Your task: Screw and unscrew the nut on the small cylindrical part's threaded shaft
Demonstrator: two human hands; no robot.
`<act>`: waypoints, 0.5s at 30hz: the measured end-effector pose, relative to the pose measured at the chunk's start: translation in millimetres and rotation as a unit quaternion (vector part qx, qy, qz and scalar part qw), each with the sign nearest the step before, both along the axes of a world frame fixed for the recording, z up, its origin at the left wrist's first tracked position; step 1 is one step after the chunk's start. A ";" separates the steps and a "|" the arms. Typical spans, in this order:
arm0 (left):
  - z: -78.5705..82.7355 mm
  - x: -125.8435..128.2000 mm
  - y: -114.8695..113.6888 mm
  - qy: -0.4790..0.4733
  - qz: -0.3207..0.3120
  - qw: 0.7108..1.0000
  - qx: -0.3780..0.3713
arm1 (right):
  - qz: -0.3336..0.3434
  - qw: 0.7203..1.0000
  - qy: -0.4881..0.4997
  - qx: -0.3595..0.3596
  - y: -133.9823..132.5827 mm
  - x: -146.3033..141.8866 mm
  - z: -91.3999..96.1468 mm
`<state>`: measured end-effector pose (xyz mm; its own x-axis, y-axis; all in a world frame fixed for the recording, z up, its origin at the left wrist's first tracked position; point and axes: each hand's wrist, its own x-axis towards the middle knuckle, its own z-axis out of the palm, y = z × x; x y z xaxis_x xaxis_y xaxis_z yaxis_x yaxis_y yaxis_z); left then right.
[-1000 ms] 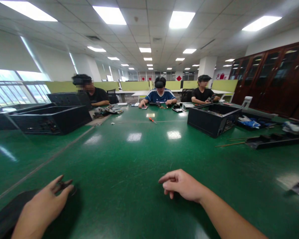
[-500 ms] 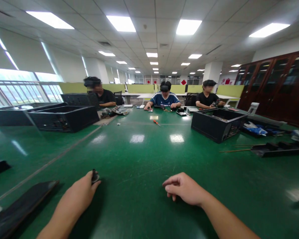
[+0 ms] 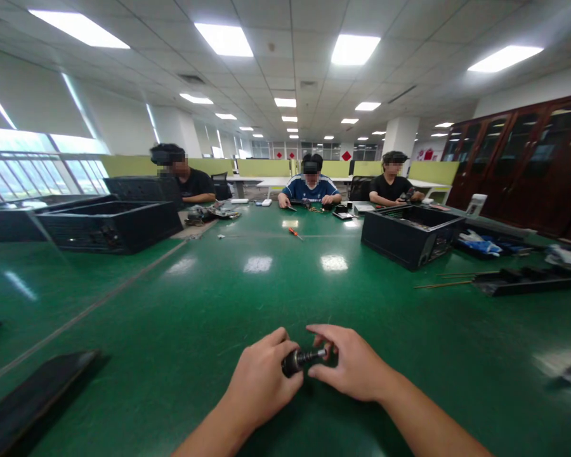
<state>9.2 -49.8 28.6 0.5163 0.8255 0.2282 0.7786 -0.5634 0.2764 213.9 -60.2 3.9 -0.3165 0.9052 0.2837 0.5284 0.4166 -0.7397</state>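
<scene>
My left hand (image 3: 261,381) is closed round a small black tool with a short metal shaft, a screwdriver handle (image 3: 295,361), held just above the green table (image 3: 266,285). My right hand (image 3: 352,365) meets it from the right, with thumb and fingers pinched on the shaft's tip. Both hands are low at the middle of the view, close to me.
A flat black panel (image 3: 33,397) lies at the near left. Open black computer cases stand at the left (image 3: 109,225) and right (image 3: 409,235). An orange-handled screwdriver (image 3: 294,233) lies farther out. Three people sit at the far end. Black parts (image 3: 528,279) lie at the right.
My left hand has carried the small black tool from the left to the middle. My right hand has lifted its fingers and pinched the tool's tip.
</scene>
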 end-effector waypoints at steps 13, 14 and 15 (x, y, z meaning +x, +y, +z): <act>-7.8 -9.6 -2.4 -0.019 -0.020 0.999 0.032 | 0.038 0.994 -0.087 0.049 -3.9 -3.8 1.8; -8.0 -10.3 -2.4 -0.026 -0.019 0.999 0.038 | 0.032 0.995 -0.083 0.053 -5.0 -4.2 2.9; -8.2 -11.0 -2.3 -0.032 -0.018 0.998 0.045 | 0.027 0.995 -0.078 0.056 -6.0 -4.7 4.1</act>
